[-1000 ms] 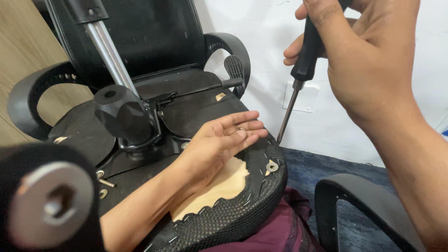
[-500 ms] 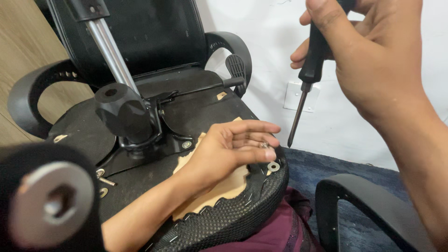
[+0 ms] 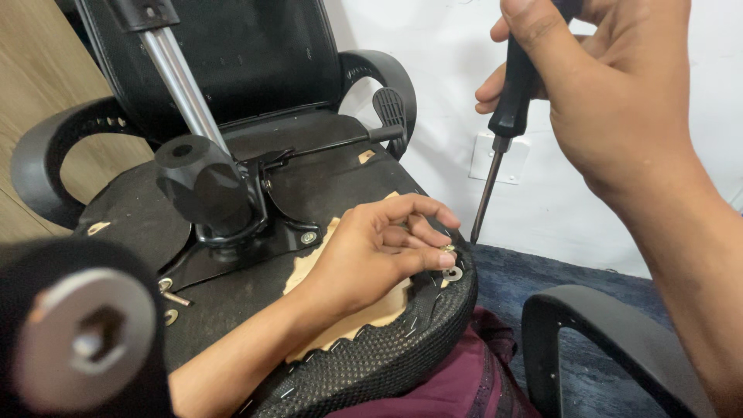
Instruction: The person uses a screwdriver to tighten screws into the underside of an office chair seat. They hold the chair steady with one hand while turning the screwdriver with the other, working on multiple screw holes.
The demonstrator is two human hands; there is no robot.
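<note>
Now left hand (image 3: 371, 251) pinches screw (image 3: 447, 249); screwdriver (image 3: 499, 147) above, right hand (image 3: 611, 101).

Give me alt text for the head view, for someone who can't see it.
Left hand pinches a small screw at the edge of an upturned office chair seat, beside a washer. Right hand holds a black-handled screwdriver above it, tip down, not touching the screw. The chair's silver post rises at left.
</note>
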